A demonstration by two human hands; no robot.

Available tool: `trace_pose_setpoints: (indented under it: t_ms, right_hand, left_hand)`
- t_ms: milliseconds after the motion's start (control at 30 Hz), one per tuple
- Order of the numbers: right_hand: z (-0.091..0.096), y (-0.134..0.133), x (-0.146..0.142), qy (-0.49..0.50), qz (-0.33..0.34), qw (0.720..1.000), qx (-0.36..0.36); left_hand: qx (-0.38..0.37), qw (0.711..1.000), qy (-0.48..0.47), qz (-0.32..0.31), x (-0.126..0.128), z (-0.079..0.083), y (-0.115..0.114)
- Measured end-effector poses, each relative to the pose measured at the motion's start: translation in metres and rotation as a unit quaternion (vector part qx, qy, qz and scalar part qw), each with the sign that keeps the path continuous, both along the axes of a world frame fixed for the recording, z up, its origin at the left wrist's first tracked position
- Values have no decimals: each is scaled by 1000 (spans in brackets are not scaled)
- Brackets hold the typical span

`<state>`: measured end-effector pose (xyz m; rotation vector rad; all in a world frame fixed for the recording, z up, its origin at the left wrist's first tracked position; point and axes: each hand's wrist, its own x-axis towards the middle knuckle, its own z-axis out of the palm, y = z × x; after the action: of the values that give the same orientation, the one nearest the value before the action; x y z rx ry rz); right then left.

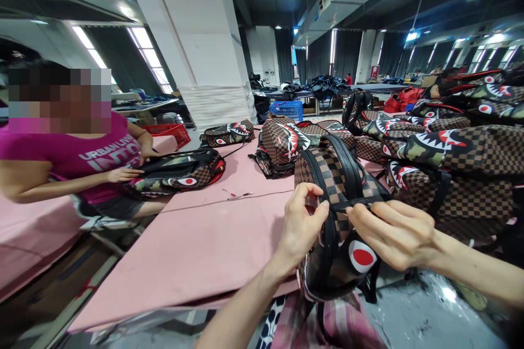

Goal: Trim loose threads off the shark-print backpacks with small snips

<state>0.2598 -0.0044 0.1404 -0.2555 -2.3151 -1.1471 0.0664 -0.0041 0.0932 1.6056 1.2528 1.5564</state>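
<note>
A brown checkered backpack (pixel 341 229) with a red-and-white eye patch stands tilted at the table's near edge, just above my lap. My left hand (pixel 301 223) is closed, thumb and forefinger pinching at its black-trimmed zipper side. A thin black strap (pixel 341 205) crosses the bag between my hands. Pressed together, the fingers of my right hand (pixel 399 232) grip this strap on the other side. What lies right under the fingertips is hidden. Above my hands arches a wide black padded strap (pixel 346 163) of the same bag.
A pink-covered table (pixel 229 245) carries pens (pixel 239 196) and a long cord. Similar backpacks (pixel 478 174) are piled to the right; others (pixel 282 142) lie farther back. At left, a person in a magenta shirt (pixel 102 155) handles another backpack (pixel 184 169). A white pillar (pixel 192 54) rises behind.
</note>
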Motion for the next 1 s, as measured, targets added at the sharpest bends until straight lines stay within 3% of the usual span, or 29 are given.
trace_pose_setpoints:
  t_ms: [167,300,533,1000]
  right_hand:
    - [-2,3,1,96,-54,987,-114]
    - [0,2,2,136,-64,976,-158]
    - [-1,0,5,162,-69,970,-165]
    - [0,1,2,153,-78,972,-162]
  left_hand:
    - [-15,999,-21,-25,-3,-1,-1]
    - [-30,995,-60,-77,-1,1,-2]
    - [-36,992,-75,-97,-1,3,-1]
    - [-25,995,-56,-76,1,3,-2]
